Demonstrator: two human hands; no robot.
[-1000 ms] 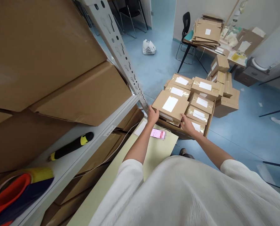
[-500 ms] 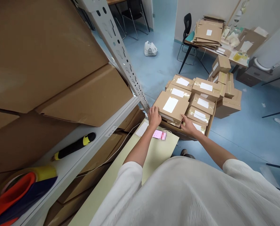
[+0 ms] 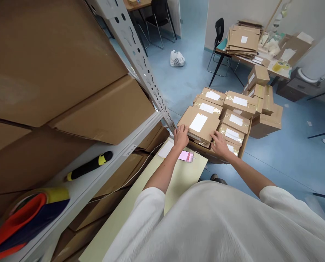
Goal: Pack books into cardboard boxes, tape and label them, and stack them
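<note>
The person's left hand (image 3: pixel 181 137) rests its fingers over the near edge of a flat labelled box (image 3: pixel 187 115); the right hand (image 3: pixel 219 144) touches the same box at its near right corner. Whether either hand pinches the cardboard cannot be told. The box lies just beyond both hands, atop other boxes in a large open carton (image 3: pixel 212 156). Nearer the body than the left hand, a lit phone (image 3: pixel 184 156) lies on a pale table (image 3: pixel 183 178). Left of the hands stands a perforated shelf post (image 3: pixel 148 76).
</note>
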